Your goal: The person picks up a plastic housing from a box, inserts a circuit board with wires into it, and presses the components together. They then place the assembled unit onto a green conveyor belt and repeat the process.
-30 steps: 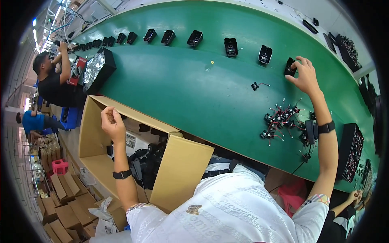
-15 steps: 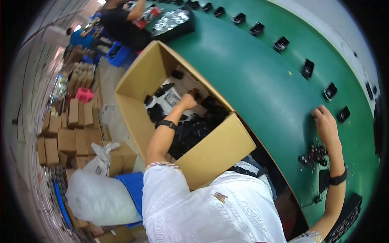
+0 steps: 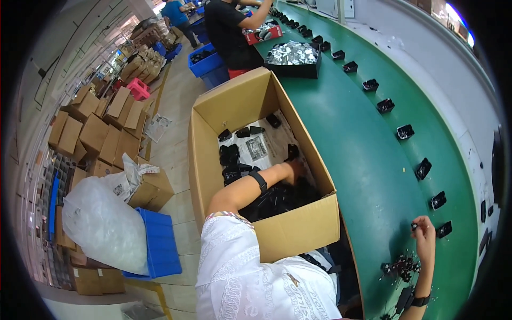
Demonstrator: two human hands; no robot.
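My left hand (image 3: pixel 295 169) reaches down into a large open cardboard box (image 3: pixel 296 240), among black plastic housings. Its fingers are blurred and partly lost against the dark pile (image 3: pixel 277 201), so any grip is hidden. Just beyond the hand, one black housing (image 3: pixel 291 152) stands near the box's right wall. My right hand (image 3: pixel 425 234) is raised over the green table, thumb and fingers pinched on a small dark part (image 3: pixel 414 226). Close to it, a black housing (image 3: pixel 444 229) ends a long curved row. Below that hand lies a tangle of small wired parts (image 3: pixel 404 268).
A black tray of shiny silver pieces (image 3: pixel 293 54) stands on the green table (image 3: pixel 352 144) beyond the box. A co-worker in black (image 3: pixel 226 32) works at the far end. At left are a blue crate (image 3: pixel 160 242), a plastic bag (image 3: pixel 106 224) and stacked cartons (image 3: pixel 98 133).
The view has turned. My left hand has shifted nearer to me, toward the dark pile inside the box. A small dark part now shows in my right fingers, still above the table.
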